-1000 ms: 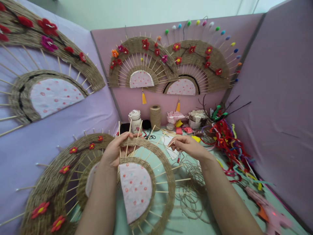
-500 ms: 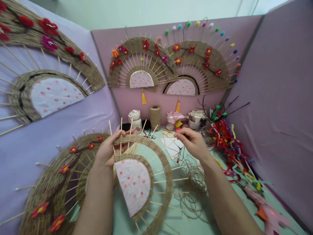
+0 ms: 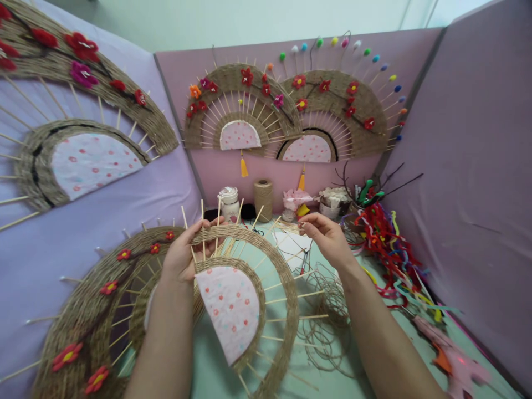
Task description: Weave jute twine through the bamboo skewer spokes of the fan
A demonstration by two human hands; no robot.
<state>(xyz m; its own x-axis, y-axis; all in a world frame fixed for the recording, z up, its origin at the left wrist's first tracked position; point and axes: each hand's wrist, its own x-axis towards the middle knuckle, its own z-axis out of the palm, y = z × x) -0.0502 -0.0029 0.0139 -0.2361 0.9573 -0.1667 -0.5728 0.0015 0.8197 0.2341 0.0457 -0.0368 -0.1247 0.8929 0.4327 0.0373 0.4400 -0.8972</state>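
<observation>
My left hand (image 3: 187,249) grips the upper left end of a half-round woven fan (image 3: 286,288), its fingers behind the band among the thin sticks. Patterned pink-white cloth (image 3: 230,310) fills the fan's inner part, and sticks poke out past the woven twine band. To the right of the fan, my right hand (image 3: 322,235) is raised with thumb and fingers pinched on twine, which is thin and hard to trace here. Below that hand, loose coils of twine (image 3: 328,327) lie on the green table (image 3: 332,379).
A larger flowered fan (image 3: 89,299) stands at the left. Behind are a white jar (image 3: 229,205), a twine spool (image 3: 263,199) and a paper sheet (image 3: 291,249). Colourful pipe cleaners (image 3: 386,238) and a pink glue gun (image 3: 457,354) lie at the right. Fans hang on the panels.
The held fan has turned slightly, its band and sticks shifting right. My right hand has moved a little up and left, and the twine stretched between the hands is less visible.
</observation>
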